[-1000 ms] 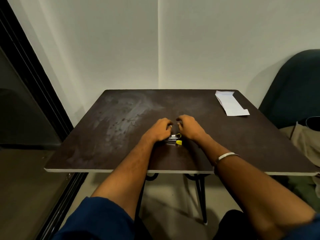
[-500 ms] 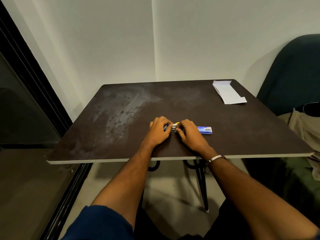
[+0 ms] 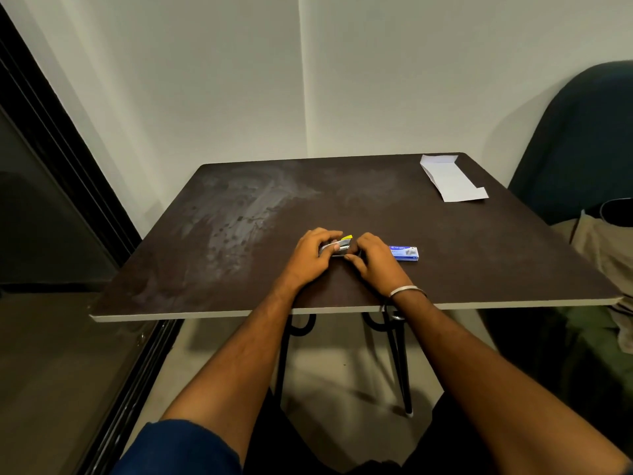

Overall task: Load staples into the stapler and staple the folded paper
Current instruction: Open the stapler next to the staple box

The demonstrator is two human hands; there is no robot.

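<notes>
A small metal stapler point(image 3: 339, 247) with a yellow tip lies on the dark table point(image 3: 479, 255) near its front middle. My left hand point(image 3: 313, 257) grips its left end and my right hand point(image 3: 373, 260) grips its right end; both hide most of it. Whether it is open is not visible. Just right of my right hand lies a blue staple box point(image 3: 406, 252). The folded white paper point(image 3: 450, 180) rests flat at the far right corner.
Walls meet behind the table. A dark door frame point(image 3: 61, 173) runs along the left. A dark green chair point(image 3: 582, 138) and a beige bag point(image 3: 606, 248) stand to the right. The table's pale front edge point(image 3: 205, 315) is near my forearms.
The view has tilted and pulled back, and the blue staple box has come into sight beside my right hand. Both hands stay closed around the stapler, farther from the table's front edge.
</notes>
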